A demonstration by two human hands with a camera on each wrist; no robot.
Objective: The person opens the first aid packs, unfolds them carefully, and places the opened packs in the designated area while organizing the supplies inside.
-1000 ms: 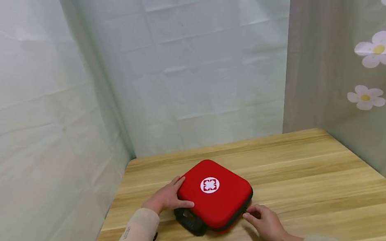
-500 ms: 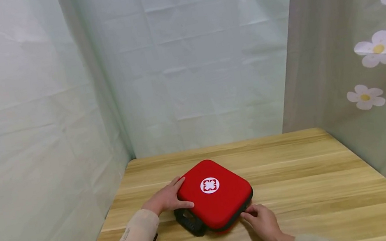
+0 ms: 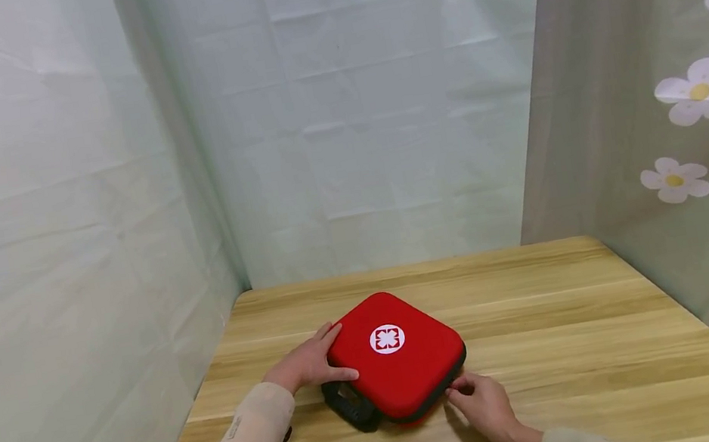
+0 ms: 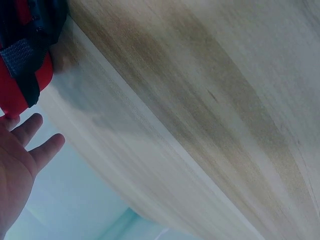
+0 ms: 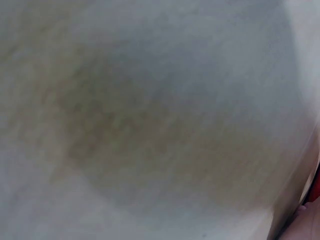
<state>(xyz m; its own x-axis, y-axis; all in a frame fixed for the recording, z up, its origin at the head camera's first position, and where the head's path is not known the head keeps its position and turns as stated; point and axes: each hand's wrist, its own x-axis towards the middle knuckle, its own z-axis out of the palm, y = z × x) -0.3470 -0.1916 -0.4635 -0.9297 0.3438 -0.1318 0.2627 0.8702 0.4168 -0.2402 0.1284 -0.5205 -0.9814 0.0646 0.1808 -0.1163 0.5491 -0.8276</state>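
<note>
A red first-aid case [image 3: 411, 369] with a white round emblem lies closed on the table, turned cornerwise. Its black handle [image 3: 354, 410] sticks out at the front left. My left hand [image 3: 307, 363] rests with spread fingers on the case's left corner; the left wrist view shows this hand [image 4: 17, 170] beside the case's strap [image 4: 25, 57]. At the front right side, thumb and forefinger of my right hand [image 3: 486, 409] pinch at the black zipped edge [image 3: 432, 399]. The zipper pull is hidden by the fingertips. The right wrist view catches only a bit of hand [image 5: 306, 225].
The wooden table [image 3: 593, 346] extends to the right of and behind the case. Pale curtains [image 3: 369, 135] hang behind and at both sides, the right one with printed flowers [image 3: 675, 179]. A small dark strap end [image 3: 285, 441] shows beside the left forearm.
My right hand has slid slightly left along the case's front right edge. The left hand and the case have stayed in place.
</note>
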